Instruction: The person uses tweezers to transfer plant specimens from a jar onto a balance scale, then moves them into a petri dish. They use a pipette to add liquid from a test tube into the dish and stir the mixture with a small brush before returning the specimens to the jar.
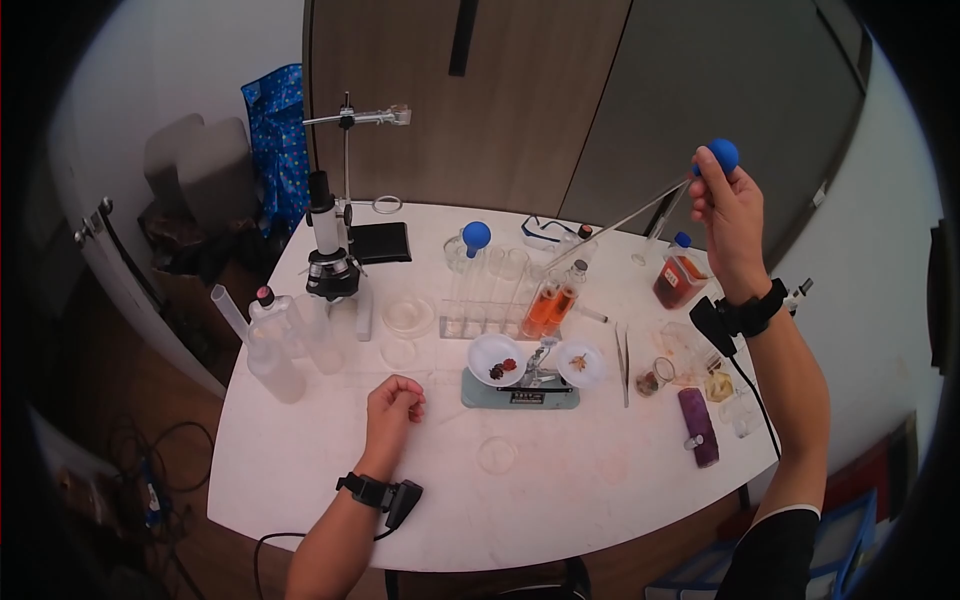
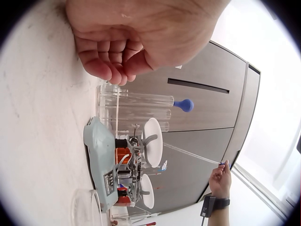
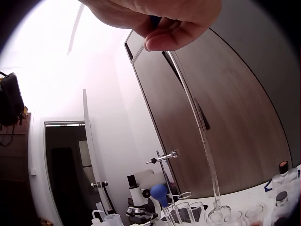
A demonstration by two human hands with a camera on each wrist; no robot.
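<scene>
High at the right, my right hand [image 1: 730, 210] grips the blue rubber bulb [image 1: 724, 153] of a long glass pipette [image 1: 640, 210]. The pipette slants down to the left, and its lower end overlaps the glassware at the back of the table. My left hand [image 1: 393, 405] rests on the white table with fingers loosely curled and nothing in them. Right of it stands a small balance [image 1: 520, 396] with dark red bits on its left white pan and a small tan piece on the right. Behind the balance is a clear rack [image 1: 460, 328] of test tubes, one topped by another blue bulb [image 1: 476, 235].
Two orange-filled bottles [image 1: 548, 310] stand at the rack's right. A microscope [image 1: 328, 240], clamp stand [image 1: 347, 160] and plastic bottles [image 1: 272, 365] occupy the left. Tweezers [image 1: 624, 370], a small jar [image 1: 655, 377], a purple roll [image 1: 698, 428] and a red-brown bottle [image 1: 678, 278] lie or stand right.
</scene>
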